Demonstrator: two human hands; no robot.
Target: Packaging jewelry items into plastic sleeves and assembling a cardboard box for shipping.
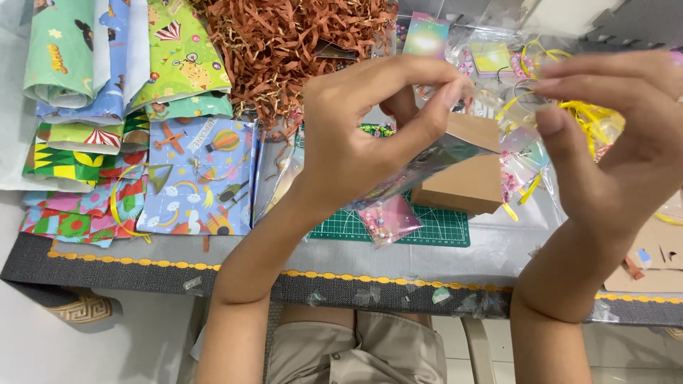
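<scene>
My left hand (373, 131) is raised over the table and pinches the top of a clear plastic bag (427, 167) between thumb and fingers. My right hand (615, 153) pinches the same bag's top edge from the right, close to a bunch of yellow ribbon (594, 117). The bag hangs tilted between both hands. Its lower end holds small pink and coloured beads (388, 220). Behind the bag sits a brown cardboard box (466, 181) on a green cutting mat (434, 231).
Folded patterned wrapping papers (192, 178) lie in stacks at the left. A heap of brown shredded paper (284, 43) fills the back. Small packets and cards (427, 35) sit at the back right. Brown card pieces (651, 256) lie at right. The table's dark edge has yellow trim (142, 264).
</scene>
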